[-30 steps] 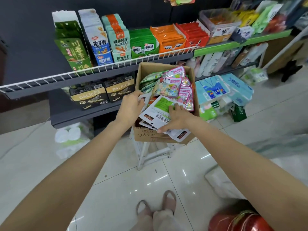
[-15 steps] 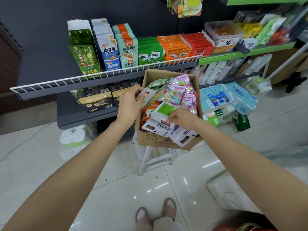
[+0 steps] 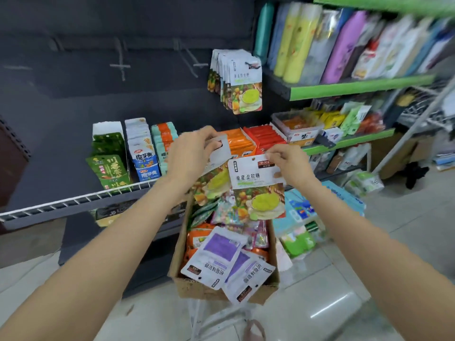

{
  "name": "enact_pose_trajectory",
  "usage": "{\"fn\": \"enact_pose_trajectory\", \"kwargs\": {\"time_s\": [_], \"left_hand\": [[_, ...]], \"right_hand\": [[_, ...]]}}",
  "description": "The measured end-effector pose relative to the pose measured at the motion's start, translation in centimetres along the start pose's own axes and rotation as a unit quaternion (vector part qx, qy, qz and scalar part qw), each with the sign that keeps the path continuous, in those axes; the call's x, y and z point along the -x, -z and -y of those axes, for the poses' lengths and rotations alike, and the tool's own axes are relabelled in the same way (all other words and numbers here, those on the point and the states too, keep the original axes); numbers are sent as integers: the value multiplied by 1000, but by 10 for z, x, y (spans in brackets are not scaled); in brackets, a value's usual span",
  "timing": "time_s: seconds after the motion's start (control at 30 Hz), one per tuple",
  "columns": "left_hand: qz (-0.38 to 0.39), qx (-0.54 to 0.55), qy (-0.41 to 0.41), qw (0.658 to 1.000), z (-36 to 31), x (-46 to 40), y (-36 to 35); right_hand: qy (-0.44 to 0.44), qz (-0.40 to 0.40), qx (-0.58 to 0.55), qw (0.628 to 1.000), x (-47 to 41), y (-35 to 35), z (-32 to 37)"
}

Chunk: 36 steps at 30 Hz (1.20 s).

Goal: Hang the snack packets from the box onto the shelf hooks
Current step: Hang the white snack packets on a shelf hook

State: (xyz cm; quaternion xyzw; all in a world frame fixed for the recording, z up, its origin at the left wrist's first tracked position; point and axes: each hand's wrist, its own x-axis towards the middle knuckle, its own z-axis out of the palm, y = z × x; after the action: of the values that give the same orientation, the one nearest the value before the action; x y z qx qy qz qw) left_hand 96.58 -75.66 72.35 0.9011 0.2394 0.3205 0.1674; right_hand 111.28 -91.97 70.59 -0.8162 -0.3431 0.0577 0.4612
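both hands (image 3: pixel 190 156) (image 3: pixel 289 163) pinch packets (image 3: pixel 257 187) above box (image 3: pixel 197 290)

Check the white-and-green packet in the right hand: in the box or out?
Out. The right hand pinches the packet's top corner, holding it above the box.

The held packet (image 3: pixel 257 187) is white above with yellow-green fruit print below, the box (image 3: pixel 197 290) plain brown, its front packets (image 3: pixel 216 257) white with purple panels.
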Motion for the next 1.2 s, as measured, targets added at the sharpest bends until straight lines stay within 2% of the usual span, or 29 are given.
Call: {"fn": "enact_pose_trajectory", "kwargs": {"time_s": [0.23,0.37,0.63,0.83,1.2], "left_hand": [[-26,-47,-4,999,-43,-97,-15],[-45,-118,21,992,-51,-139,-34],[-45,-291,34,955,-43,-201,-62],[-41,-293,25,955,-42,-225,-74],[-56,-195,40,978,-46,-229,-88]], "right_hand": [[8,-4,-153,988,-116,46,-1],[35,10,-175,984,-176,52,-2],[19,-47,-205,977,-271,41,-12],[-17,-88,-229,969,-308,28,-14],[27,-84,-147,985,-328,21,-21]]}}
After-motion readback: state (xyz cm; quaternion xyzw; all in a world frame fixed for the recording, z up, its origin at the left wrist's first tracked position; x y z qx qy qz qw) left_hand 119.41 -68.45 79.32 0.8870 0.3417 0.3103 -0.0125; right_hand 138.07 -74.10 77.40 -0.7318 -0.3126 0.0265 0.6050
